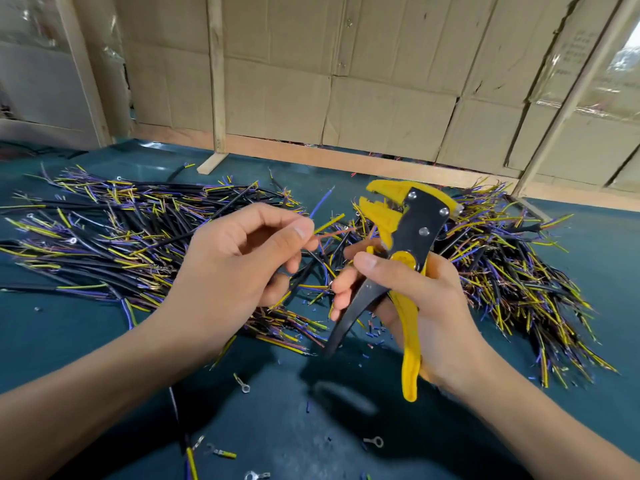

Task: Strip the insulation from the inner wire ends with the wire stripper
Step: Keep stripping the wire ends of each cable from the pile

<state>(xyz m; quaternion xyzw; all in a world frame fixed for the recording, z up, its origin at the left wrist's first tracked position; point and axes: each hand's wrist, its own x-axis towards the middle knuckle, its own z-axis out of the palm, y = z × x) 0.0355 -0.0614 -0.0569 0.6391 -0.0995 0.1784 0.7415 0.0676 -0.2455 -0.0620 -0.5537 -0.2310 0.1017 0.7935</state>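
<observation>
Wire ends (329, 225) pinched in your left hand (235, 258); your right hand (408, 299) gripped the open wire stripper (408, 237); misalignment risked nicking strands.

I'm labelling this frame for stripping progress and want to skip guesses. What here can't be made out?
Head view only:
- Brown wire tip: blurred, so stripped or not is unclear.
- Cable in the left hand: the hand hides most of it.
- Wire stripper lower handles: partly covered by the right hand.
- Small bits on the table: too small to identify.
</observation>
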